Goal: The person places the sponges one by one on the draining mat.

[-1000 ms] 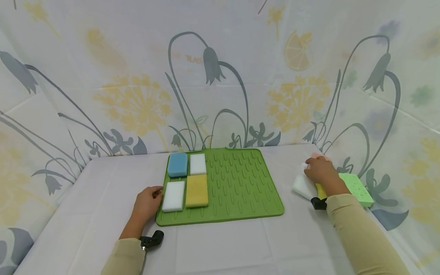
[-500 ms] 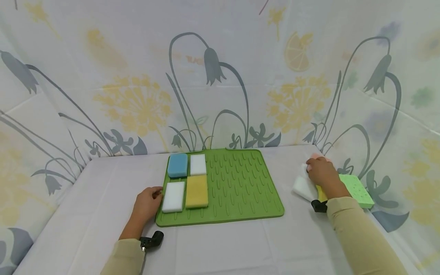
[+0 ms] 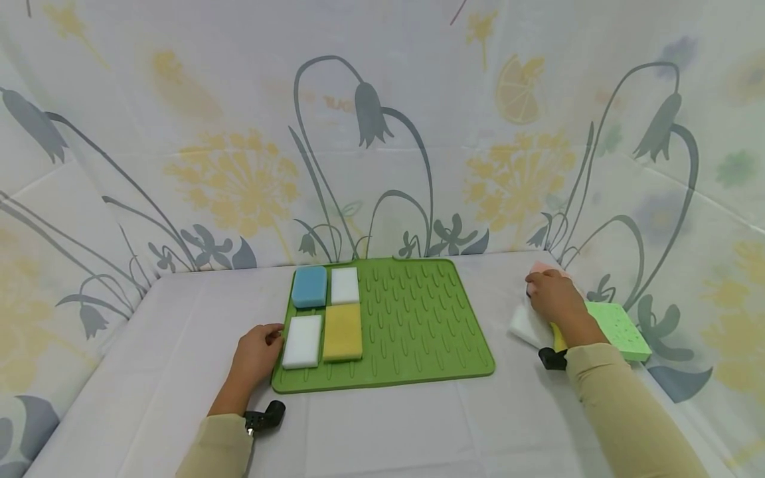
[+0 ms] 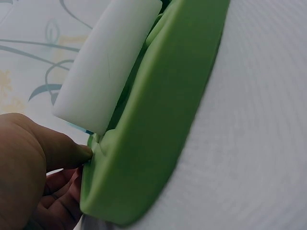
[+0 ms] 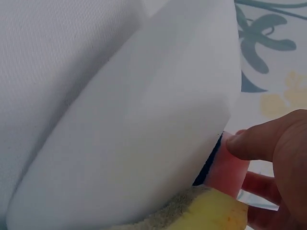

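Note:
A green ridged mat (image 3: 418, 318) holds a blue sponge (image 3: 309, 287), a yellow sponge (image 3: 342, 332), a white sponge (image 3: 344, 285) at the back and another white sponge (image 3: 302, 342) at the front left. My left hand (image 3: 254, 355) pinches the mat's left edge; the left wrist view shows the thumb on its rim (image 4: 139, 167). At the right, my right hand (image 3: 557, 299) grips a pink sponge (image 5: 230, 167) with a dark blue layer, thumb on one side and fingers on the other. White sponges (image 5: 139, 115) and a yellow one (image 5: 211, 213) lie against it.
A light green sponge (image 3: 618, 330) lies right of my right forearm, by the patterned cloth wall (image 3: 657, 199). A white sponge (image 3: 528, 325) and part of a yellow one (image 3: 558, 338) lie beside my right wrist. White cloth covers the table (image 3: 388, 431).
My right hand has shifted slightly left, and the pink sponge has moved left with it. My left hand and the mat stay where they were.

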The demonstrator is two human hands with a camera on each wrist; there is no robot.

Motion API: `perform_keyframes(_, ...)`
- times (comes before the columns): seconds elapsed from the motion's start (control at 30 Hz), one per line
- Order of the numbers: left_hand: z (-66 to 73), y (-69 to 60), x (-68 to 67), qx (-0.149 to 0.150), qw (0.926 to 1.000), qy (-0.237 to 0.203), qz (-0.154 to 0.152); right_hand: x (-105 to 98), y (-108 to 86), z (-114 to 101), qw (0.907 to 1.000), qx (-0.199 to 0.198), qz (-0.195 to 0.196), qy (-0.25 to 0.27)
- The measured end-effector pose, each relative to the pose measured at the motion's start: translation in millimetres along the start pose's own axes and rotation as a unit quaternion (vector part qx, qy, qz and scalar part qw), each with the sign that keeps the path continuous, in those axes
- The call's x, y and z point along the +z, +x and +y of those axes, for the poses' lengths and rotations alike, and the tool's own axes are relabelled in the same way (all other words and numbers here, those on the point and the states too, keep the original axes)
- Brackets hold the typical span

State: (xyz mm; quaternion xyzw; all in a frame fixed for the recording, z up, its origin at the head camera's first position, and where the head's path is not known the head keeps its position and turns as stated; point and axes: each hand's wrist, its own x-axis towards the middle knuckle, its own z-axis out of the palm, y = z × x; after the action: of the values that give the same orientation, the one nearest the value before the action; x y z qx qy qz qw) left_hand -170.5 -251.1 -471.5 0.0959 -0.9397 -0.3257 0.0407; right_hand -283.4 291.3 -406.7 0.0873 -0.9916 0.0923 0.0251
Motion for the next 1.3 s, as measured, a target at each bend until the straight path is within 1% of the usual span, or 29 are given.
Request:
perform_keyframes(0.23, -0.1, 0.0, -0.1, -0.004, 1.0000, 0.001, -0.002, 2.0, 1.7, -8.8, 0.9999, -0.008, 0.010, 0.007)
perform_keyframes(0.37, 0.1, -0.3, -0.1, -0.003, 1.0000, -0.001, -0.002, 4.1, 1.9, -15.2, 0.9994, -0.026, 0.021, 0.010)
perform_keyframes(0.47, 0.2, -0.5, -0.1, -0.001, 1.0000, 0.001, 0.000, 4.7, 1.6, -22.7, 0.9988, -0.038, 0.028, 0.011)
perform_keyframes(0.83, 1.5, -0.7, -0.6, -0.002, 1.0000, -0.001, -0.002, 4.6, 1.1, -52.1, 0.9972, -0.061, 0.042, 0.001)
perform_keyframes(1.07, 2.2, -0.7, -0.3, -0.003, 1.0000, -0.001, -0.001, 12.0, 4.7, -60.4, 0.9953, -0.079, 0.055, -0.011)
perform_keyframes(1.3, 1.1, -0.2, 0.0, -0.006, 1.0000, 0.000, -0.005, 14.0, 4.8, -71.1, 0.9947, -0.084, 0.058, -0.009)
